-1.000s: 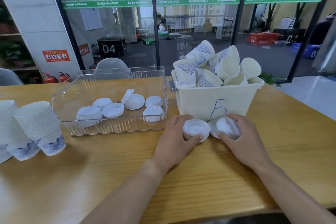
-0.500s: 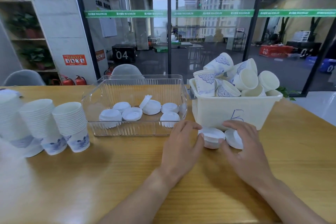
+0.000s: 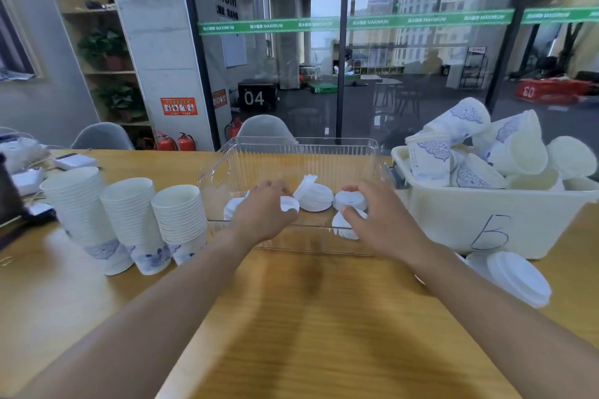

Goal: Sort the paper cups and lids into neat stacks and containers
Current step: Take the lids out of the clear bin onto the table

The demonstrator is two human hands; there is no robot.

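Note:
A clear plastic tray (image 3: 324, 162) holds several white lids (image 3: 316, 197). My left hand (image 3: 262, 212) reaches over its front wall, fingers curled down over lids; a lid edge (image 3: 289, 204) shows under it. My right hand (image 3: 381, 220) is in the tray's right end, with thumb and forefinger on either side of a lid (image 3: 349, 200). At the right, a white bin marked B (image 3: 453, 220) is heaped with loose patterned paper cups (image 3: 428, 159). Two lids (image 3: 515, 278) lie on the table in front of it. Three upside-down cup stacks (image 3: 129, 214) stand left of the tray.
The wooden table (image 3: 308, 317) runs to a glass wall behind. Small white devices and cables (image 3: 71, 160) and a dark object (image 3: 9, 204) sit at the far left. Two grey chairs (image 3: 265, 128) stand behind the table.
Both hands left the lids in front of bin B and moved left and forward into the clear tray. The two lids stay on the table. The view has swung left.

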